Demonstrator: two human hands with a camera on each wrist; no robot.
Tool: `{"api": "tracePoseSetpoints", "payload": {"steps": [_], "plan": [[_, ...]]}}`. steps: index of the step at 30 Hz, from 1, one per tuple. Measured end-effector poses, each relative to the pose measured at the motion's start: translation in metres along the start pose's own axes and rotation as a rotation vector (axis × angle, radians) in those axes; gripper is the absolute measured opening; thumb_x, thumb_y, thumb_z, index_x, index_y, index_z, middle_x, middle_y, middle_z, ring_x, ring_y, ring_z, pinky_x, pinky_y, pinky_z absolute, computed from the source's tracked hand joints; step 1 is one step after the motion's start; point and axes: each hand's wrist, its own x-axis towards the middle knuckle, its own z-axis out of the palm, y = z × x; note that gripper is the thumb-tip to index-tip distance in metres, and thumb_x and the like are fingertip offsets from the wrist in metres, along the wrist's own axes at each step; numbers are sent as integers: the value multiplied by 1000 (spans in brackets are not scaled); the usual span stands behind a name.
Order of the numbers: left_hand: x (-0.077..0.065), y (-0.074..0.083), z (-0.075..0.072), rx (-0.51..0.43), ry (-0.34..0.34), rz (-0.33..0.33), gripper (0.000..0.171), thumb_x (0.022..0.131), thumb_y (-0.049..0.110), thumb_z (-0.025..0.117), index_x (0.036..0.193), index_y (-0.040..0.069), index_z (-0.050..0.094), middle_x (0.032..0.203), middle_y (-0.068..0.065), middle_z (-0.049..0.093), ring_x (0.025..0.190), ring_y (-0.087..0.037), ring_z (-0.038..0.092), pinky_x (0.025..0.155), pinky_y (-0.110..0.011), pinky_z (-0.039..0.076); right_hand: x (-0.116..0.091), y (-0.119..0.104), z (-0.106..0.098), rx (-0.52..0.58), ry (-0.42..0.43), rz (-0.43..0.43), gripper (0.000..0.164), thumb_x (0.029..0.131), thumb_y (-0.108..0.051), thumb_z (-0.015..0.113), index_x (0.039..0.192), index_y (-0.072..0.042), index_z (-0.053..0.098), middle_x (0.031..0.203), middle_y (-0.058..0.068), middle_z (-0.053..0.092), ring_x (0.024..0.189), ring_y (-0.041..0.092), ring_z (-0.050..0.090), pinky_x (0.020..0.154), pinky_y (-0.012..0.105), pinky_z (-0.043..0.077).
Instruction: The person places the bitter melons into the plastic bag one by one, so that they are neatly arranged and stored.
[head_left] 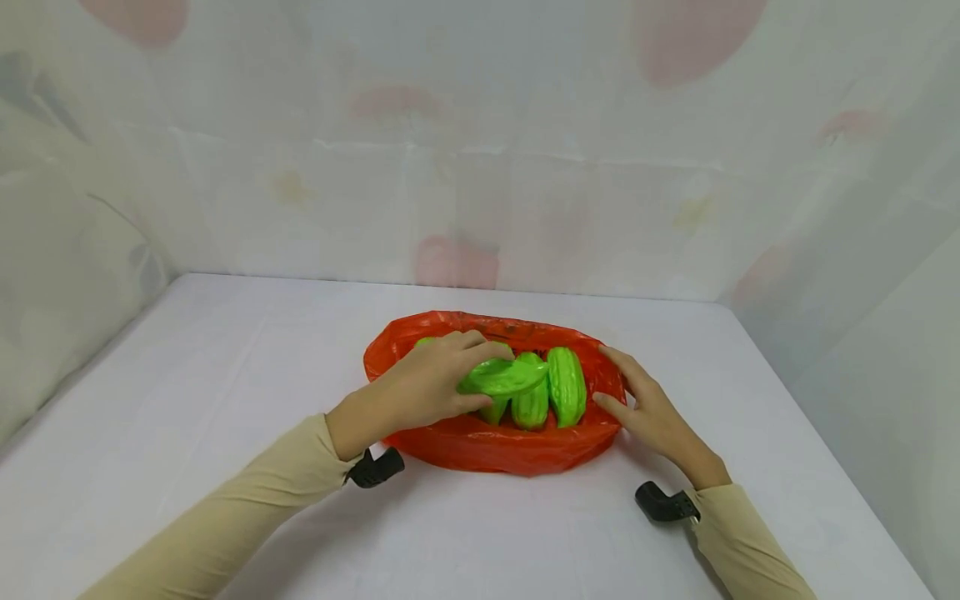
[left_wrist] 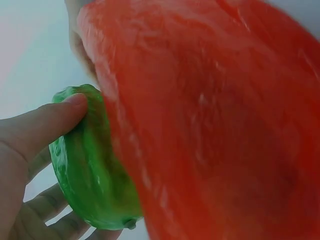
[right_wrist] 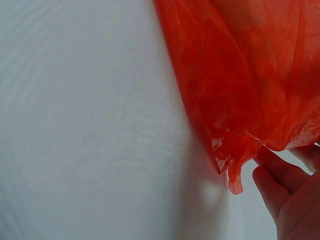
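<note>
My left hand (head_left: 438,375) reaches over the left side of a red plastic bag (head_left: 495,454) and grips a green ridged gourd (head_left: 502,377), thumb on one side and fingers on the other. In the left wrist view this gourd (left_wrist: 92,165) shows its glossy, lobed skin beside the red plastic. More such gourds lie in the bag, among them one at its right (head_left: 567,387) and one in the middle (head_left: 531,400). At the bag's right rim my right hand (head_left: 652,412) rests with thumb and fingers spread apart and reaching over the edge; the right wrist view hides its fingertips behind the plastic.
The bag stands wide-mouthed on a white-covered table (head_left: 300,533). Behind it hangs a pale patterned cloth (head_left: 360,200), and similar cloth borders both sides. A knotted tip of the bag (right_wrist: 235,180) sticks out near my right hand.
</note>
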Motion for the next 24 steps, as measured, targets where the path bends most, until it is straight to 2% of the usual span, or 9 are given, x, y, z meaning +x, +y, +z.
{"api": "tracePoseSetpoints", "payload": {"steps": [4,9,14,21,24], "plan": [[2,3,4,17,-17,10,52,83,28,81,130,20,58,117,-1,65,101,-18,63,81,-33,56,0,-1,0,2,1,0,66,96,-11,63,152,-2,31,155,23,35,141,46,37,109,60,37],[3,7,8,-2,-64,-3,51,85,29,79,131,20,59,126,1,66,112,-20,63,91,-36,54,0,0,0,-6,3,-10,64,96,-12,62,152,-1,32,154,24,35,140,46,38,108,60,36],[3,11,12,-32,-106,-4,48,86,31,78,130,20,62,127,4,67,117,-20,61,99,-37,50,0,-1,1,-6,9,-24,64,96,-11,63,151,-1,33,154,24,36,140,46,39,108,61,37],[-1,12,18,-93,-162,11,45,85,28,79,126,18,65,119,6,70,111,-16,62,92,-31,53,0,-2,0,2,8,-19,63,96,-12,63,152,-2,33,154,23,36,140,45,39,109,60,36],[-1,13,19,-118,-210,25,44,86,26,78,127,17,65,121,5,70,114,-16,62,96,-31,52,-1,-2,0,1,3,-13,64,96,-12,63,152,-2,33,154,23,36,141,45,38,109,60,36]]}}
